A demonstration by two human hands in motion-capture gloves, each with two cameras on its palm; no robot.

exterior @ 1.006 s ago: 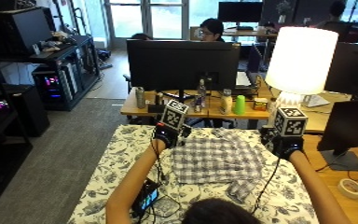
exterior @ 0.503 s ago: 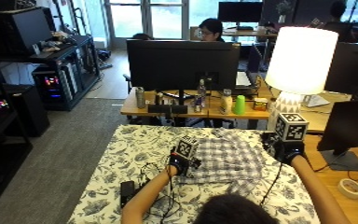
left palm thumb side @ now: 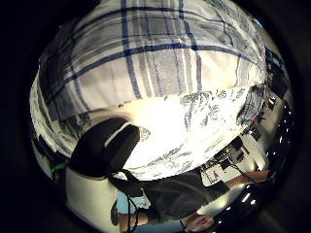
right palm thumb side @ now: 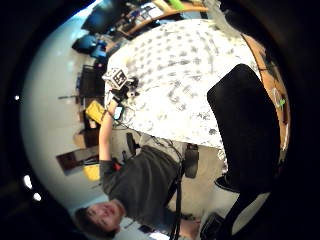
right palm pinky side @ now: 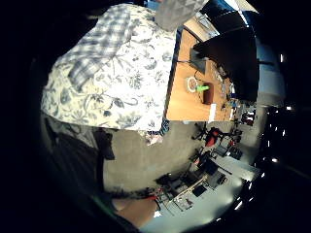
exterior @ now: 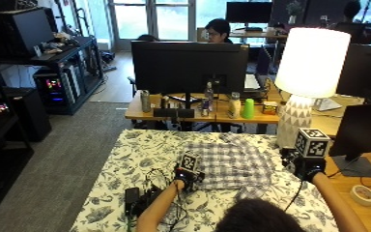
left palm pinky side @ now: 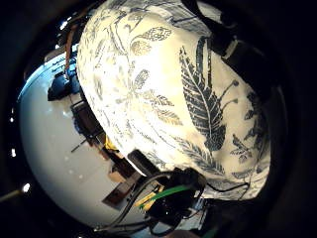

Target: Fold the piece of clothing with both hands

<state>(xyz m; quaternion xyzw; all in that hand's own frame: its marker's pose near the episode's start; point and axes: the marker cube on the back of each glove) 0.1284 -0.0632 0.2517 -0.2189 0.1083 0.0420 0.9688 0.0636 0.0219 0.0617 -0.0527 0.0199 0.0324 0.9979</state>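
Observation:
A blue-and-white plaid shirt (exterior: 234, 162) lies on the flower-print tablecloth (exterior: 124, 166), partly folded in from its left side. My left hand (exterior: 187, 177) is at the shirt's near left corner and holds its edge; the plaid cloth (left palm thumb side: 160, 53) fills much of the left thumb side view, with my thumb (left palm thumb side: 104, 145) just beside it. My right hand (exterior: 306, 165) hovers off the shirt's right side near the lamp base and holds nothing. The right little finger side view shows the shirt (right palm pinky side: 99, 41) some way off.
A black device with tangled cables (exterior: 140, 195) lies on the table near my left forearm. A white lamp (exterior: 311, 67) stands at the far right corner. The wooden desk (exterior: 365, 212) to the right carries a tape roll (exterior: 363, 193). A monitor (exterior: 189, 60) stands beyond the table.
My left hand has come from the shirt's far left corner toward me, and the shirt's left part now lies folded inward. My right hand has drawn back slightly to the right.

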